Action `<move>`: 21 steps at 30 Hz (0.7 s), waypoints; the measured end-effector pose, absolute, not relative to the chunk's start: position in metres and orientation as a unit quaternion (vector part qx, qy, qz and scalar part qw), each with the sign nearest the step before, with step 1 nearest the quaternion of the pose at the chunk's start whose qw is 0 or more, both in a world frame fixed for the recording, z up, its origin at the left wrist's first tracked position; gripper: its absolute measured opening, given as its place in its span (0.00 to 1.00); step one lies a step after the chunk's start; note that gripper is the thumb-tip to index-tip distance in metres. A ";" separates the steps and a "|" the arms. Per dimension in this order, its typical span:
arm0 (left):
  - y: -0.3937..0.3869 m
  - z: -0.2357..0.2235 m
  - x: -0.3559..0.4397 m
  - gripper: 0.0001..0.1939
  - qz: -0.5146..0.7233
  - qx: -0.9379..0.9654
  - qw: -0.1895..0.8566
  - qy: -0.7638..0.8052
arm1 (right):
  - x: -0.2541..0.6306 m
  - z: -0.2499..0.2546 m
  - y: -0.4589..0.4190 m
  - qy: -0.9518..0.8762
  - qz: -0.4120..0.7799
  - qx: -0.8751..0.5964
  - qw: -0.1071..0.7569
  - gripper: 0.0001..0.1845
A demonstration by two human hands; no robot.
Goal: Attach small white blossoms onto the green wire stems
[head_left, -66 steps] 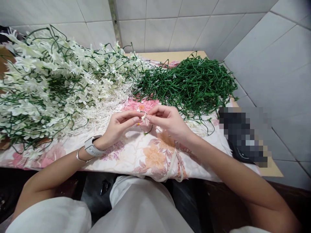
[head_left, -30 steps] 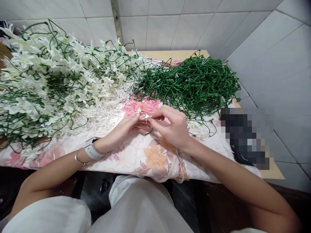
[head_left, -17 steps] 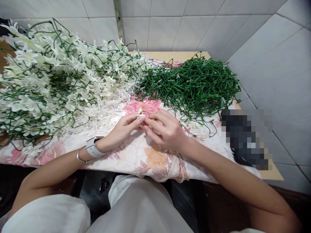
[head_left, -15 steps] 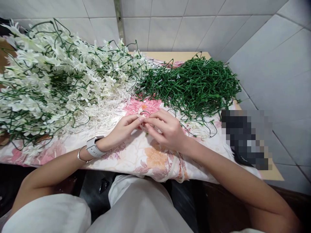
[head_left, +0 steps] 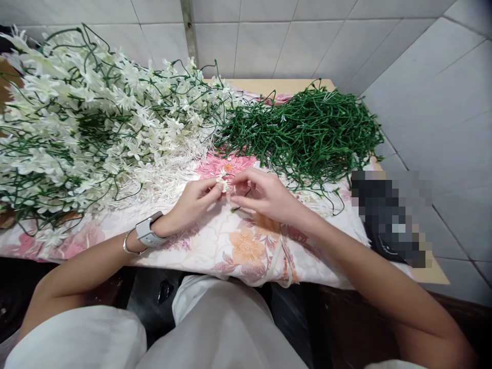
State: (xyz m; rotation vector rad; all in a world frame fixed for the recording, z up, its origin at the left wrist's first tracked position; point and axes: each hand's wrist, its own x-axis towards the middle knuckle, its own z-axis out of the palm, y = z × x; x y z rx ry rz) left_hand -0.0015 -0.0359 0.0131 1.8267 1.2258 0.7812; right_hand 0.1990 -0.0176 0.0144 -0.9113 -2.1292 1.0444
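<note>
Between the thumb and fingers of my left hand is a small white artificial flower on a thin green stem. My right hand is close by on the right, its thumb and fingers apart, the fingertips near the blossom. Part of a green stem shows at the right thumb; the rest is hidden behind the hand. Left of my hands spreads a large heap of white artificial flowers with green stems. A pile of bare green stems lies behind and to the right.
A floral cloth covers the table. Loose white stamen strands lie along the front of the flower heap. At the right edge rests a dark, pixelated object. Tiled walls close off the back and right.
My right fingers have parted and drawn slightly right, away from the left fingertips. The white flower in my left hand now shows more fully.
</note>
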 end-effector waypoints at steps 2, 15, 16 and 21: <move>-0.031 0.012 -0.004 0.18 0.319 0.695 0.416 0.493 | 0.203 0.012 -0.013 -0.879 0.311 -0.296 0.207 0.05; -0.027 0.012 -0.005 0.16 0.200 0.761 0.436 0.438 | 0.208 0.019 -0.011 -0.832 0.303 -0.359 0.295 0.06; -0.027 0.012 -0.005 0.16 0.196 0.765 0.436 0.432 | 0.208 0.019 -0.012 -0.833 0.302 -0.357 0.296 0.06; -0.027 0.010 -0.004 0.15 0.189 0.783 0.432 0.405 | 0.206 0.016 -0.012 -0.829 0.327 -0.353 0.286 0.06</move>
